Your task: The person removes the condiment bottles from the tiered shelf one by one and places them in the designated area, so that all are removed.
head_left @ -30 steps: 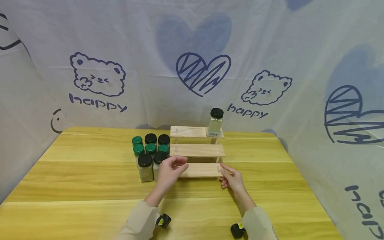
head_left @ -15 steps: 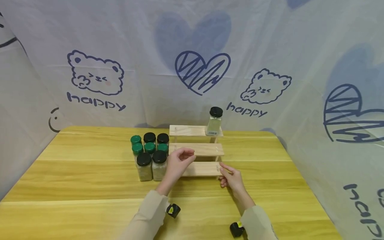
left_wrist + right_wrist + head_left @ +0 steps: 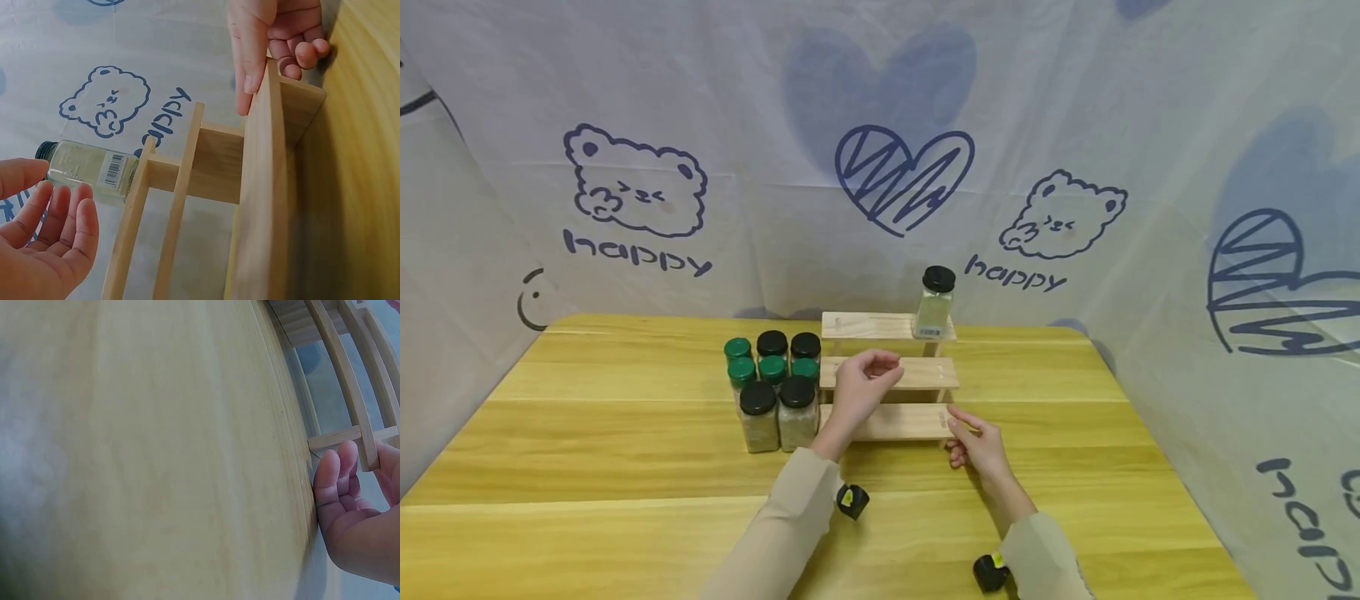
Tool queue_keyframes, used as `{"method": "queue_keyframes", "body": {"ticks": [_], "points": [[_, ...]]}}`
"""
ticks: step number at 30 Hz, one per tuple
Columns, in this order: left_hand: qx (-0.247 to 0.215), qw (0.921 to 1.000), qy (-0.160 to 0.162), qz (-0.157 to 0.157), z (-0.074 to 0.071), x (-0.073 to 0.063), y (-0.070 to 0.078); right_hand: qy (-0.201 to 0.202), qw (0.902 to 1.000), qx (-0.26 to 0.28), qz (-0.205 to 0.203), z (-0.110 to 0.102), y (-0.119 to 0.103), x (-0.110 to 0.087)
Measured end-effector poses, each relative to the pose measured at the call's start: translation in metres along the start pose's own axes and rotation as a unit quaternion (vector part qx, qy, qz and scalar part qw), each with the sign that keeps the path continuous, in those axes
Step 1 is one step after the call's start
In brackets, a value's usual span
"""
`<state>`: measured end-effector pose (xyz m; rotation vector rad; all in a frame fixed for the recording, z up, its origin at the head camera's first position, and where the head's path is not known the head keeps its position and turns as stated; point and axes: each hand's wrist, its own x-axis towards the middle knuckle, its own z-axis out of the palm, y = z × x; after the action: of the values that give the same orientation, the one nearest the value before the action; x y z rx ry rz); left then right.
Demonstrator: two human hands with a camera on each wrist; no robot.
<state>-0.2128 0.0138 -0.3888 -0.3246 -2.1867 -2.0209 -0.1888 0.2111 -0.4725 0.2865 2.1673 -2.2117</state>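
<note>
A three-tier wooden rack [image 3: 902, 423] stands on the table. My right hand [image 3: 981, 446] holds the right end of its lowest shelf; in the left wrist view that hand [image 3: 262, 37] has fingers above and below the board. A glass spice jar [image 3: 934, 312] with a black lid stands upright at the right end of the top shelf. My left hand [image 3: 861, 387] is raised in front of the middle shelf, fingers loosely bent, nothing between thumb and fingertips. In the left wrist view its fingers overlap the lid end of the jar [image 3: 94, 167].
Left of the rack several spice jars stand grouped, some with green lids [image 3: 741, 369], others with black lids [image 3: 758, 398]. The wooden table [image 3: 625, 467] reaches back to a printed cloth [image 3: 760, 125] with hearts and bears.
My left hand has moved rightward and up, from beside the front black-lidded jars to in front of the middle shelf. The right hand stays at the rack's end.
</note>
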Motion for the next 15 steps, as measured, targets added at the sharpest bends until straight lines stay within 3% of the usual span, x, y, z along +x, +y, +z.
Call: {"method": "queue_keyframes", "body": {"ticks": [5, 15], "points": [[0.001, 1.0000, 0.002, -0.006, 0.005, 0.008, 0.006, 0.000, 1.0000, 0.000, 0.001, 0.000, -0.001, 0.000], [-0.017, 0.9997, 0.011, 0.010, 0.016, 0.032, 0.016, 0.001, 1.0000, 0.000, 0.005, 0.000, -0.003, -0.002]]}}
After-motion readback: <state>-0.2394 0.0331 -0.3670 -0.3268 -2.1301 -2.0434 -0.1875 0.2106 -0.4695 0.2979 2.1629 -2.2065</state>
